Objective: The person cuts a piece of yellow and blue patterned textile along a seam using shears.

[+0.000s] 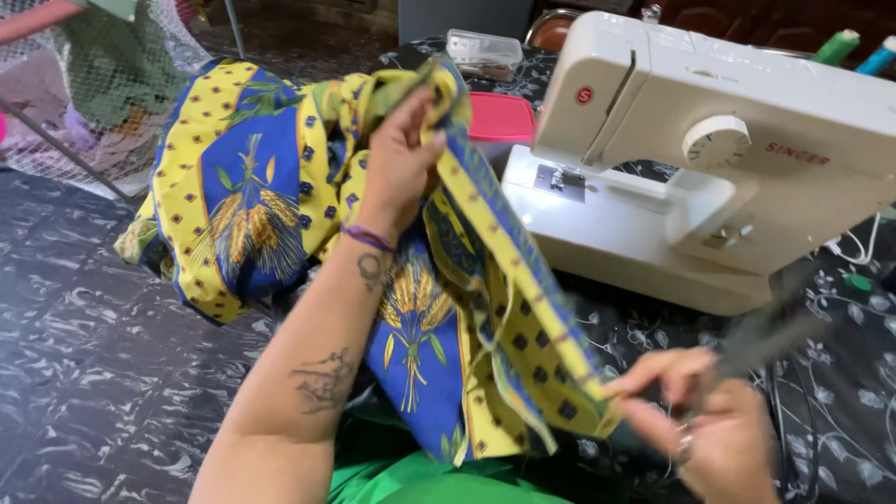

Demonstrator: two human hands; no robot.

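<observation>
Clear plastic box (483, 51) behind pink-lidded tub (501, 119); contents possibly bobbins.

One sewing machine (709, 159), two thread spools (854, 49)

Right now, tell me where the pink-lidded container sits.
In the head view, the pink-lidded container sits upper centre on the table, just left of the white sewing machine, behind the raised yellow-and-blue fabric.

Matt printed cloth (252, 187); glossy cream plastic sewing machine (709, 159).
</observation>
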